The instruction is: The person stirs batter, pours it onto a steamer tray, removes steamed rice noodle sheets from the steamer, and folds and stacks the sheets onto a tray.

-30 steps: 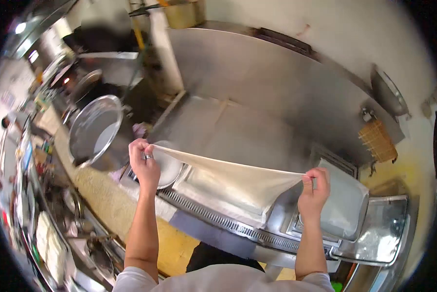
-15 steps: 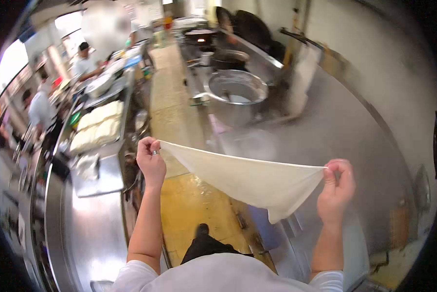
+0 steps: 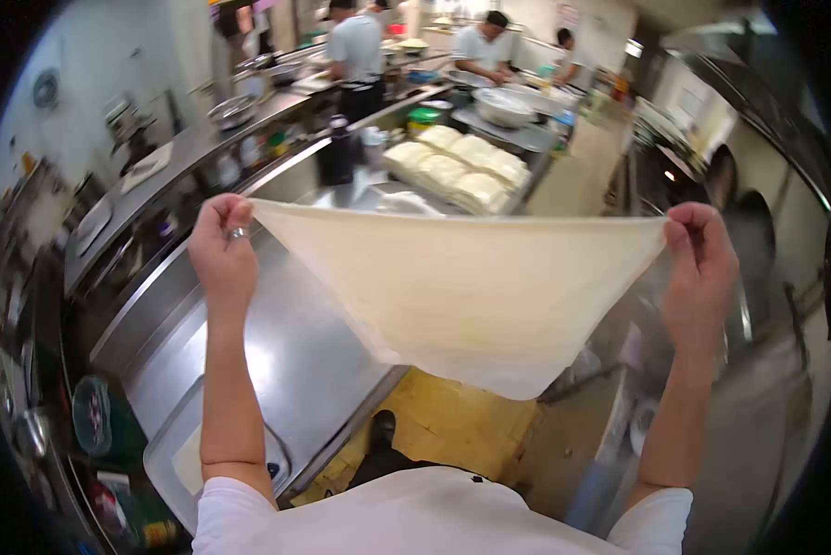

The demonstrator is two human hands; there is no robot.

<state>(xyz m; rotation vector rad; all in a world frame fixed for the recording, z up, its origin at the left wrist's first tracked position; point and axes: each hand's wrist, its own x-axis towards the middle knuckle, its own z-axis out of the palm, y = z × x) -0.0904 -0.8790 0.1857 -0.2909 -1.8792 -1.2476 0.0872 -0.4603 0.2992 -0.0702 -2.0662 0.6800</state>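
Note:
A thin cream-white sheet (image 3: 461,287) hangs stretched between my two raised hands; I cannot tell whether it is cloth or rolled dough. My left hand (image 3: 225,250), with a ring on one finger, pinches its upper left corner. At the upper right corner, the fingers of my right hand (image 3: 702,259) are closed on it. The top edge runs nearly straight, and the lower part hangs free above the counter edge and floor. Beyond it, a tray (image 3: 517,205) bears several white, folded, pillow-like stacks, with a crumpled white thing (image 3: 406,202) nearer me.
A steel counter (image 3: 295,324) lies ahead to my left, with a plastic container (image 3: 179,453) at its near end. Yellow floor (image 3: 452,407) shows below the sheet. Co-workers (image 3: 355,55) stand at the far counters. Large bowls (image 3: 505,106) stand behind the tray; stoves line the right.
My view has swung left from the aisle toward the counter and tray. Both hands are higher and farther apart, and the sheet is spread wider, its top edge more level.

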